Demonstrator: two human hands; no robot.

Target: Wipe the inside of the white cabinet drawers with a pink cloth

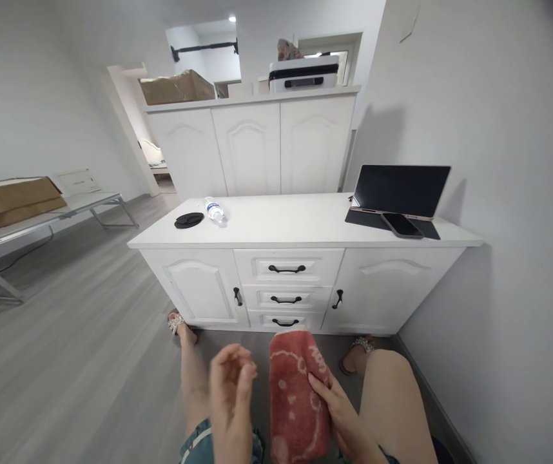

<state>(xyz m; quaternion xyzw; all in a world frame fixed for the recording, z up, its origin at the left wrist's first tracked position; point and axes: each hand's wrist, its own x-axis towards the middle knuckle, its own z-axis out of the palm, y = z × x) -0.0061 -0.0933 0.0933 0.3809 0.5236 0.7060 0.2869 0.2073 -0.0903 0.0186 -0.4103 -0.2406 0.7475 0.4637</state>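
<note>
A folded red towel (296,393) with a pale pattern hangs between my knees, in front of the white sideboard (300,222). My right hand (341,412) grips its right edge, fingers wrapped onto the cloth. My left hand (231,393) is raised just left of the towel, not touching it, fingers loosely curled with nothing in them. Both of my legs stretch toward the sideboard, sandalled feet at its base.
On the sideboard lie a small water bottle (214,210), a black round lid (189,220), a tablet on a stand (399,190) and a phone (402,225). A taller white cabinet (252,148) stands behind. A cardboard box (10,200) rests on a folding table at left.
</note>
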